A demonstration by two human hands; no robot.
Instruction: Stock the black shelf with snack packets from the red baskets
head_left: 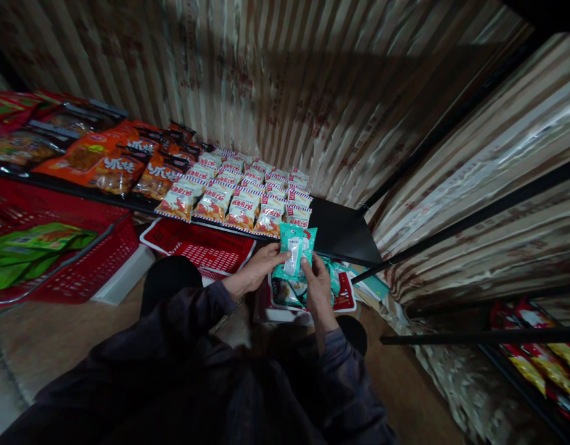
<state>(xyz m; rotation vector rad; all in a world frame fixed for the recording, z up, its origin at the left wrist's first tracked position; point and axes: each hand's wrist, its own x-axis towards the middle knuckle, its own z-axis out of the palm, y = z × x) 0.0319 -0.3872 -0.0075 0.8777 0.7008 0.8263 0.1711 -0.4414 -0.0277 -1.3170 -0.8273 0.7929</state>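
Between my two hands is a teal snack bag point(294, 247), held upright by its sides just in front of the black shelf point(343, 228). My left hand point(261, 267) pinches its left edge, thumb on the front. The right edge is gripped by my right hand point(318, 287), thumb also across the front. Below the bag stands a red basket point(346, 296) with a white rim, holding more teal bags point(287, 293). White-and-orange snack bags point(243, 209) stand in rows on the shelf, directly behind the held bag.
Orange snack bags point(120, 170) fill the shelf further left. Beneath are a red basket point(88, 266) with green packets point(29, 250) and another red basket point(205, 244). Black metal bars point(479, 204) cross on the right, before a striped curtain point(285, 80).
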